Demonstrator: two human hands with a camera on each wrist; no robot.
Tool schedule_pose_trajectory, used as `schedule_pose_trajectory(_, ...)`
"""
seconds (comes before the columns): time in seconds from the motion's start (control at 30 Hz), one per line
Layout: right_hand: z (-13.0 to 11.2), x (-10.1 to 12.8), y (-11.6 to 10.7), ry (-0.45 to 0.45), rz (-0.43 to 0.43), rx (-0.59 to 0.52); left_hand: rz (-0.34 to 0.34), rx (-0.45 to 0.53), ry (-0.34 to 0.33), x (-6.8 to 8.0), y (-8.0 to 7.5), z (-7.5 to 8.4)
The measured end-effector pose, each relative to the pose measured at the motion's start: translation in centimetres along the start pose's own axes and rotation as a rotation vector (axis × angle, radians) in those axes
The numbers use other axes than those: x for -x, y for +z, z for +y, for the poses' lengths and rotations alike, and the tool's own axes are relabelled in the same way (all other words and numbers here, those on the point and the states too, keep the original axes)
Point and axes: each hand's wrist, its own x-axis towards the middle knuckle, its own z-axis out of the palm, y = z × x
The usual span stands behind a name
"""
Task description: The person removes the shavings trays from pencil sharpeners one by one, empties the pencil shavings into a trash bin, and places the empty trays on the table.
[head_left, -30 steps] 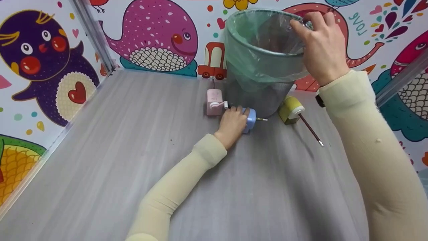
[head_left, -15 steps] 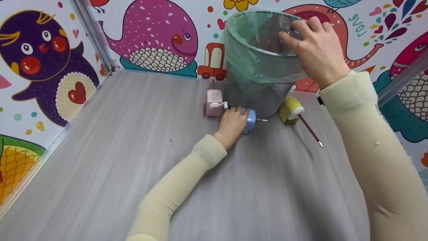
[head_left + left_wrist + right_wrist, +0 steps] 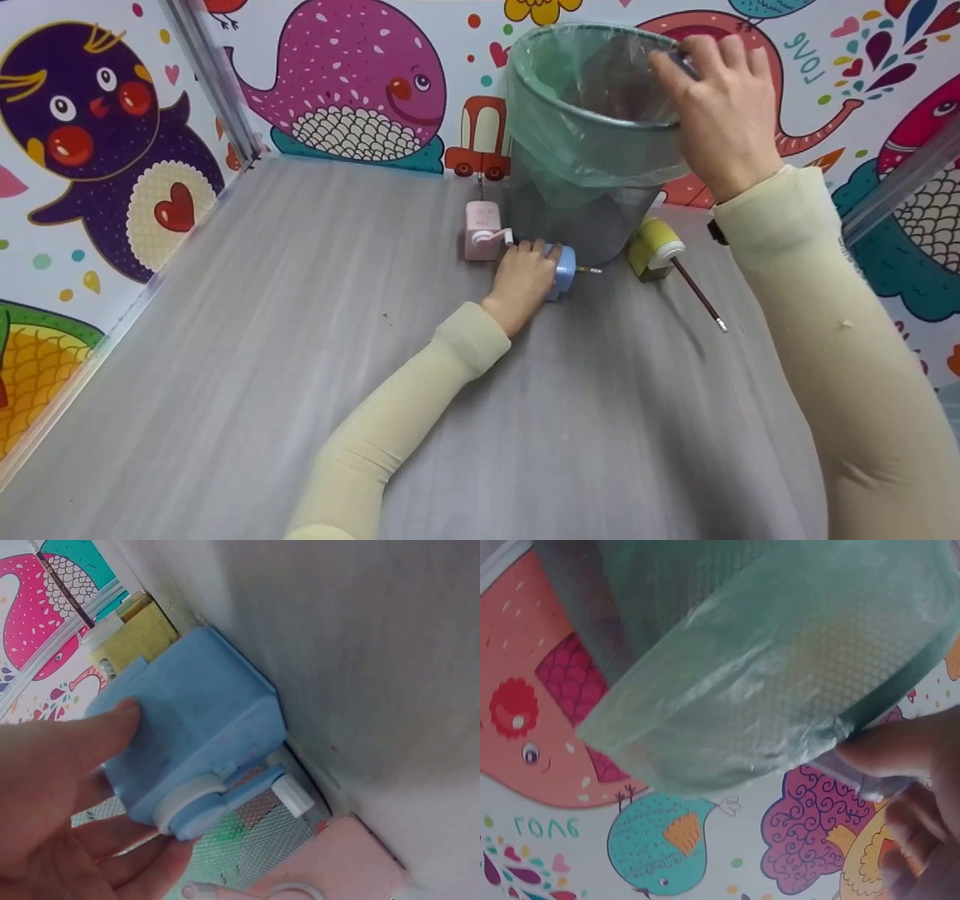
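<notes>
Sharpeners number three: a pink boxy plastic one [image 3: 481,229] beside the left hand [image 3: 521,281], the blue plastic one [image 3: 196,751] its fingers curl around, and a yellow one [image 3: 651,249] holding one dark pencil [image 3: 697,292] beyond. One grey mesh wastebasket lined with a green plastic bag [image 3: 592,135] stands just behind; the right hand [image 3: 720,112] pinches its rim. Blue sharpener mostly hidden under the hand in the head view.

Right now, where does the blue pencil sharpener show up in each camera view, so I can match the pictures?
Head: the blue pencil sharpener sits at centre, gripped by the left hand, at the bin's foot.
Left wrist: it fills the middle, fingers curled round it.
Right wrist: not in it.
Shared landmark: the mesh bin with its green liner; its mesh also shows behind the sharpener.
</notes>
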Motion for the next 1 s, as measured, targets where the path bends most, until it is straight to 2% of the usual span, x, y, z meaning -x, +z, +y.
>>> schedule_pose_trajectory(0.13,-0.03,0.16,0.04,0.134,0.047,-0.089,0.007,0.001,0.001,0.01,-0.02,-0.01)
schedule_pose_trajectory(0.3,0.06,0.32,-0.10,0.180,0.032,-0.123,0.029,-0.005,0.005,0.07,0.00,-0.01)
schedule_pose_trajectory(0.57,-0.01,0.40,0.06,0.180,0.020,-0.134,0.029,-0.002,0.006,0.11,0.15,0.01)
schedule_pose_trajectory(0.77,-0.15,0.40,0.32,0.145,0.043,-0.115,0.002,-0.020,-0.001,0.05,0.05,0.06)
schedule_pose_trajectory(1.0,-0.38,0.60,-0.28,0.098,0.013,-0.081,0.021,-0.010,-0.003,0.06,0.08,0.06)
